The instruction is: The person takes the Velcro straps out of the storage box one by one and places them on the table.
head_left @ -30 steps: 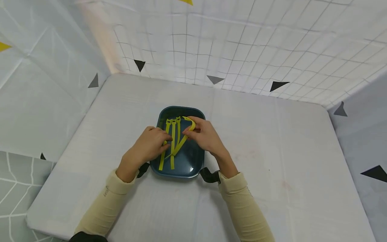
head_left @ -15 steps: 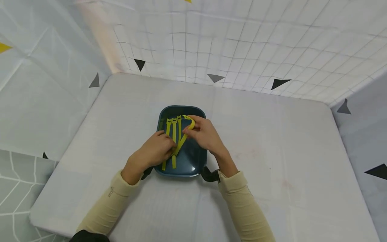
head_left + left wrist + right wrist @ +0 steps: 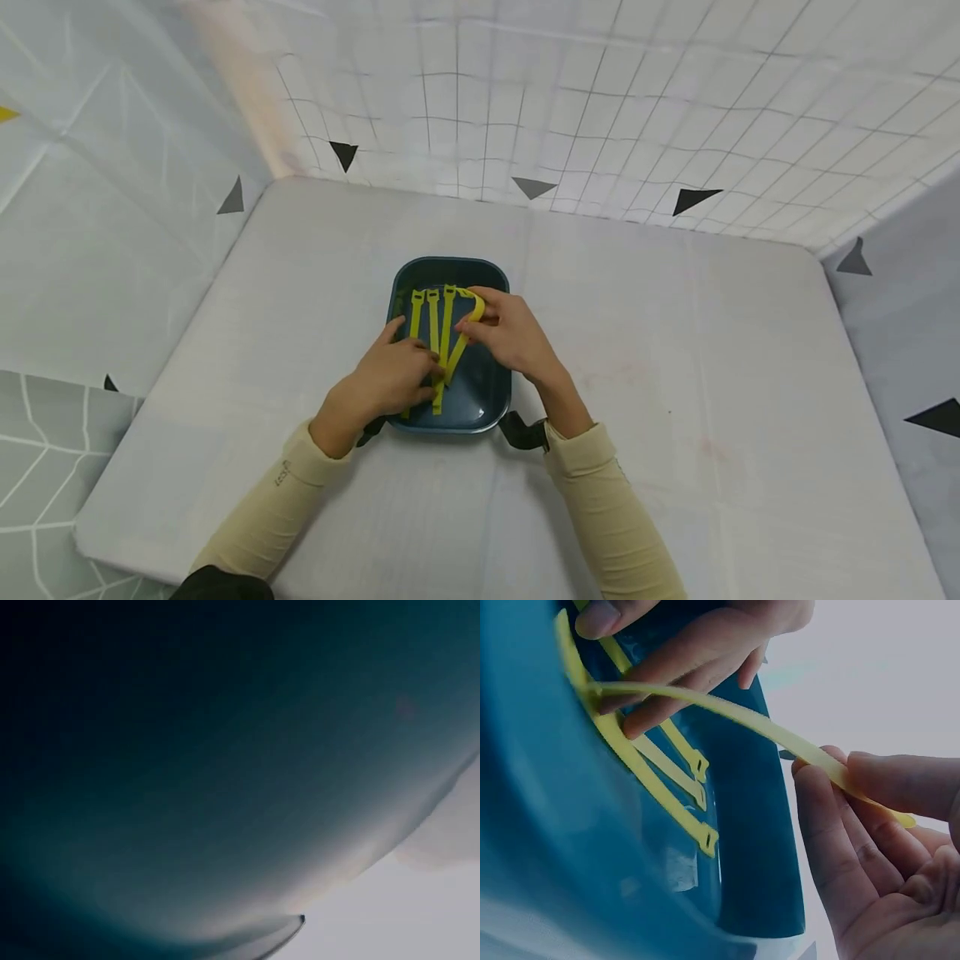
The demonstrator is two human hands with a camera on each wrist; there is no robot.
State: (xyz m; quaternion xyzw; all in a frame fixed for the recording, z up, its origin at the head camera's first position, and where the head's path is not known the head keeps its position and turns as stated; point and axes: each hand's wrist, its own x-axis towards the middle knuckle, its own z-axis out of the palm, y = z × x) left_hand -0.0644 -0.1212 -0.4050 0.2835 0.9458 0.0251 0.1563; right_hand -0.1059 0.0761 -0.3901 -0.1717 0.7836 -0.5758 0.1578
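A dark teal tray point(image 3: 486, 396) holds three yellow hook-and-loop cable ties point(image 3: 434, 317) lying side by side, slotted heads at the far end. My right hand point(image 3: 513, 333) pinches a fourth strip, a yellow cable tie point(image 3: 757, 724), between thumb and fingers; it bows down into the tray. My left hand point(image 3: 397, 372) is over the tray's left side. In the right wrist view its extended fingers point(image 3: 676, 664) touch the lying ties near their tail ends, where the held tie's far end meets them. Only the tray's smooth wall point(image 3: 225, 810) fills most of the left wrist view.
The tray stands on a table point(image 3: 637, 350) covered in pale cloth. Behind it hangs a white gridded sheet point(image 3: 570, 108) with dark triangle markers, and a pale sheet point(image 3: 112, 208) closes off the left side. Black wrist mounts point(image 3: 522, 432) sit near the tray's front corners.
My left hand has moved slightly right and toward me across the ties, its fingers spreading. One lying tie now lies straighter beside the others. My right hand keeps its pinch, nearly still.
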